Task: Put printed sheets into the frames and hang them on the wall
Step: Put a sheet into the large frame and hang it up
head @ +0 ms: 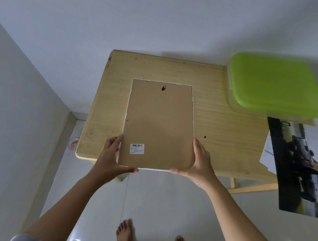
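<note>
Head view, frame: the frame (159, 124) is seen back side up, with its brown backing board (164, 110) turned to the camera. Its near edge juts past the front of the tabletop (226, 132). Whether the far end rests on the wood cannot be told.
Head view, left hand: the lower left corner is gripped by the left hand (111, 154), with the fingers (117, 140) laid along the side edge and the thumb curled along the near edge.
Head view, right hand: the lower right corner is gripped the same way by the right hand (201, 166).
Head view, fittings: a black hanger hook (163, 88) is fixed near the far edge, and a barcode label (137, 148) is stuck near the left hand.
Head view, printed sheet: a printed sheet (305, 167) showing a car lies at the right, well apart from the frame and just beside a green-lidded box (276, 86). Much of it hangs past the tabletop's edge.
Hidden: whether a sheet is already inside cannot be seen from the back.
Risk, backing: white gaps show along the board's left edge, so it may not be fully seated. If the frame is tipped upright, the board and any contents could drop out.
Risk, grip: only the two near corners are held, so the far end could swing down or strike the tabletop.
Risk, sheet: the overhanging print could be brushed off onto the floor (149, 203).
</note>
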